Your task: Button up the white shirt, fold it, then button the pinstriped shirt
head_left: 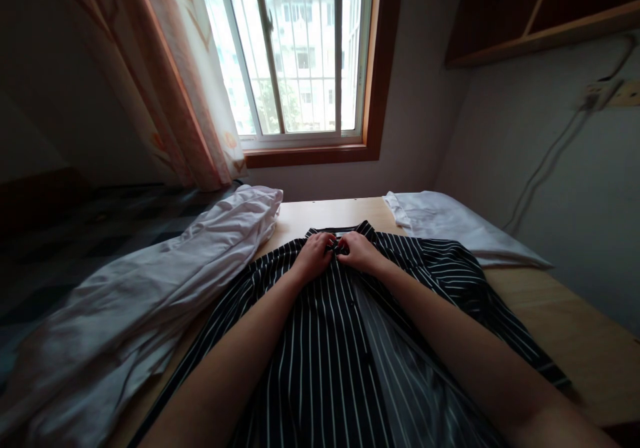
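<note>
A black shirt with white stripes (320, 341) lies spread front side up, its collar at the far end and its sleeves out to both sides. At the collar, my left hand (316, 255) has its fingers pinched on the shirt's front edge. Close beside it, my right hand (361, 251) pinches the other front edge, the fingertips of both hands nearly meeting. Any button between them is too small to make out. Below my hands the front hangs partly open, showing the greyer inside of the cloth.
The shirt rests on a light wooden table (560, 308). A crumpled white garment (165, 288) lies along the left, and a folded white cloth (450, 225) at the back right. Beyond are a window (300, 55), a curtain (165, 68) and a wall cable (545, 161).
</note>
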### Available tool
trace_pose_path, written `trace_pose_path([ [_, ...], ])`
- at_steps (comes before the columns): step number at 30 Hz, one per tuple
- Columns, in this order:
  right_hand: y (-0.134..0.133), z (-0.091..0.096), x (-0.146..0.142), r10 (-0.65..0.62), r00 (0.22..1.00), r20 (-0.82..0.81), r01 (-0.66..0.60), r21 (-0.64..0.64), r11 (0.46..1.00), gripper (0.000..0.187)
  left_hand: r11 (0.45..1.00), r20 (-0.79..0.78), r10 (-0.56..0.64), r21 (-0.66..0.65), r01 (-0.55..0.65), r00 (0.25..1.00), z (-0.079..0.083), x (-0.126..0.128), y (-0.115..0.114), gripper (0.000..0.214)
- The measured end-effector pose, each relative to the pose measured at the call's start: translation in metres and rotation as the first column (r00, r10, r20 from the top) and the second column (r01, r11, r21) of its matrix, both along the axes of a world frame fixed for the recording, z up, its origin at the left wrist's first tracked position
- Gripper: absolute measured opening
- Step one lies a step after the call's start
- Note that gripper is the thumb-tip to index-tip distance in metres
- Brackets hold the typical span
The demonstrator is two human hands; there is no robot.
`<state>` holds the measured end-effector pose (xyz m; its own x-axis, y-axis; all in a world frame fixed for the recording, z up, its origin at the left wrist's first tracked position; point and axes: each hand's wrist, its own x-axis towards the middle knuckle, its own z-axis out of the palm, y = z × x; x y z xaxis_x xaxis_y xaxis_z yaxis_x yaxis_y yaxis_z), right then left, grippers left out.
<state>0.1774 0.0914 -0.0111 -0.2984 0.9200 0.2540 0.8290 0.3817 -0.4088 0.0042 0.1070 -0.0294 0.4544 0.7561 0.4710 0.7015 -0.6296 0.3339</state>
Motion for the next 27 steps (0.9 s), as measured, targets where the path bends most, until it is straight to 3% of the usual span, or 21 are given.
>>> trace_pose_path([
  [7,-0.009,-0.002,-0.011,-0.095,0.983,0.158,0.082,0.086,0.993,0.025,1.0,0.004,-0.003,0.013,0.003,1.0,-0.001,0.0,0.001,0.033],
  [11,-0.007,-0.003,-0.011,-0.098,0.982,0.164,0.081,0.108,0.991,0.023,0.999,-0.026,0.024,0.022,-0.024,0.999,0.0,0.001,-0.001,0.028],
  [17,0.005,-0.006,-0.001,-0.142,0.984,-0.104,0.149,0.063,0.987,0.02,0.998,-0.063,0.055,0.016,-0.054,0.996,0.004,0.001,-0.004,0.019],
  [22,0.018,-0.009,0.005,-0.173,0.902,-0.396,0.177,-0.028,0.984,0.017,0.999,-0.059,0.045,0.004,-0.045,0.997,0.008,0.002,-0.003,0.018],
  [27,0.023,-0.017,0.007,-0.201,0.884,-0.422,0.19,-0.069,0.979,0.016,0.996,-0.112,0.066,-0.057,-0.073,0.992,0.019,0.006,0.001,0.027],
])
